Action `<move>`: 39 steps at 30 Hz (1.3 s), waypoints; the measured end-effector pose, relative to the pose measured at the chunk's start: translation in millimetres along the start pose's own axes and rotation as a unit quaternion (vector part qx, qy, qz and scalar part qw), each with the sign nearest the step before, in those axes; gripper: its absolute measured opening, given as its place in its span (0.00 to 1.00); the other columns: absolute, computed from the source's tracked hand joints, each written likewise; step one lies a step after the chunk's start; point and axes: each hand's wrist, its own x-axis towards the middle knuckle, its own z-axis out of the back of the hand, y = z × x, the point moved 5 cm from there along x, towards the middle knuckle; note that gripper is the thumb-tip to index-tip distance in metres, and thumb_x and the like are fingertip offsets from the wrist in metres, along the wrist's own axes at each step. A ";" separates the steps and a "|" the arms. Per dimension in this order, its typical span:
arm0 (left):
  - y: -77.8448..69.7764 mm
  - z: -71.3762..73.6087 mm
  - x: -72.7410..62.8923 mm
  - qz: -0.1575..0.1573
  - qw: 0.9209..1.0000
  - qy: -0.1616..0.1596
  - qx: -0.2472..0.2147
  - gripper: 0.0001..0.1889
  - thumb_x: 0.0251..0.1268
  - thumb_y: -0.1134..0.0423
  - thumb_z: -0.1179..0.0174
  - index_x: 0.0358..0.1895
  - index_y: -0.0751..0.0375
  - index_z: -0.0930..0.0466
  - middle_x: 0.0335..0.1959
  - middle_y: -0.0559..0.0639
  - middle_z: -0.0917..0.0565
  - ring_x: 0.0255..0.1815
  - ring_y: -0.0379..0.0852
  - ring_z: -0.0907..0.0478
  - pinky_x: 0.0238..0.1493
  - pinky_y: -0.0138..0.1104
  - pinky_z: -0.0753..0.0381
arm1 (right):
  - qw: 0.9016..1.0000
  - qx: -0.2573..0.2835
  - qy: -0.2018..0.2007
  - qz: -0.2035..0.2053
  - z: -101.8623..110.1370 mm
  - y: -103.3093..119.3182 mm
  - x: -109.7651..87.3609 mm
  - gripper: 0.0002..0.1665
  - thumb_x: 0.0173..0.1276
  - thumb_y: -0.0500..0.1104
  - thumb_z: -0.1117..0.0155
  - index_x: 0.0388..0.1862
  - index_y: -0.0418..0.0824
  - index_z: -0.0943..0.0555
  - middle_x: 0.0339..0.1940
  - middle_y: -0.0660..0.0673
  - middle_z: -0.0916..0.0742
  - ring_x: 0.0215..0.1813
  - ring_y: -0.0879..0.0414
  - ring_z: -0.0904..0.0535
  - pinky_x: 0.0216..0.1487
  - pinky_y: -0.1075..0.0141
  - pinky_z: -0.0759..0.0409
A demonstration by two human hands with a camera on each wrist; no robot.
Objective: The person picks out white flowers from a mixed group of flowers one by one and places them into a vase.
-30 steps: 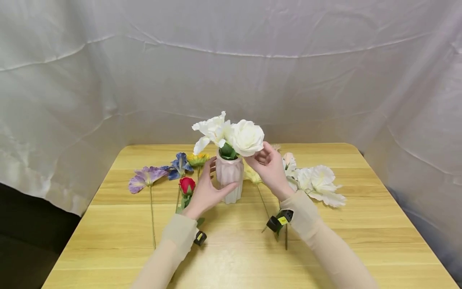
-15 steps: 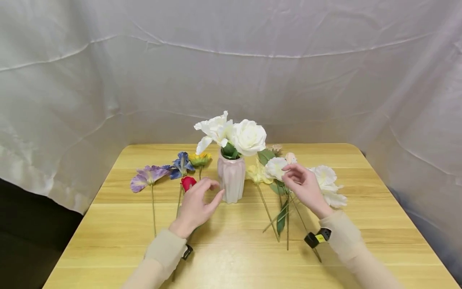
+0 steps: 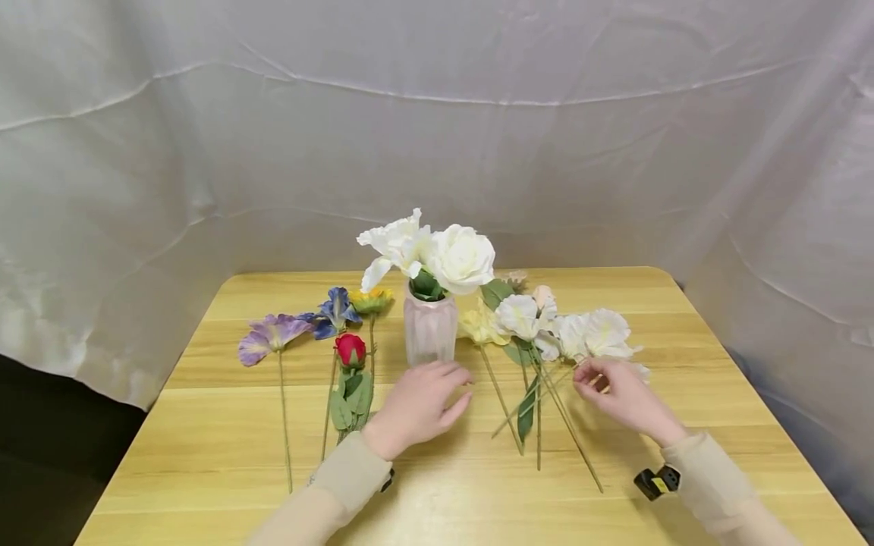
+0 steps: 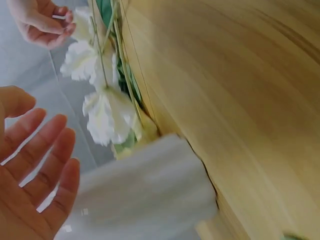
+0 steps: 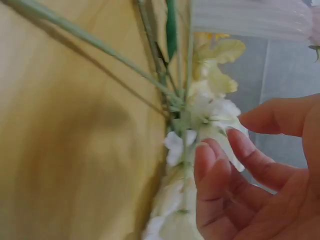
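A pale pink ribbed vase (image 3: 430, 330) stands in the middle of the table, holding a white ruffled flower (image 3: 392, 246) and a white rose (image 3: 463, 259). My left hand (image 3: 423, 402) hovers in front of it, covering its base in the head view; the left wrist view shows the fingers (image 4: 50, 160) spread and relaxed beside the vase. On the right, my right hand (image 3: 624, 394) is over the stems of white flowers (image 3: 604, 334) lying on the table. Its thumb and fingertips stay apart in the right wrist view, with a white blossom (image 5: 215, 112) just beyond them.
Left of the vase lie a purple flower (image 3: 273, 337), a blue iris (image 3: 336, 309), a yellow flower (image 3: 372, 301) and a red rose (image 3: 351, 349). Crossing stems of a pale yellow flower (image 3: 483, 326) and several white ones lie right. A grey curtain (image 3: 437, 152) hangs behind.
My right hand has left the white rose in the vase and moved right and down to the lying white flowers. My left hand has come off the vase and drawn down toward the front.
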 end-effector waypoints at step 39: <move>-23.7 -32.7 32.0 0.034 0.997 0.069 0.001 0.10 0.72 0.58 0.43 0.48 0.53 0.14 0.43 0.42 0.11 0.41 0.39 0.15 0.43 0.29 0.16 | 0.773 0.592 -0.007 -0.228 -33.6 -37.2 4.1 0.16 0.81 0.45 0.48 0.35 0.48 0.16 0.27 0.55 0.13 0.26 0.67 0.23 0.24 0.80 0.25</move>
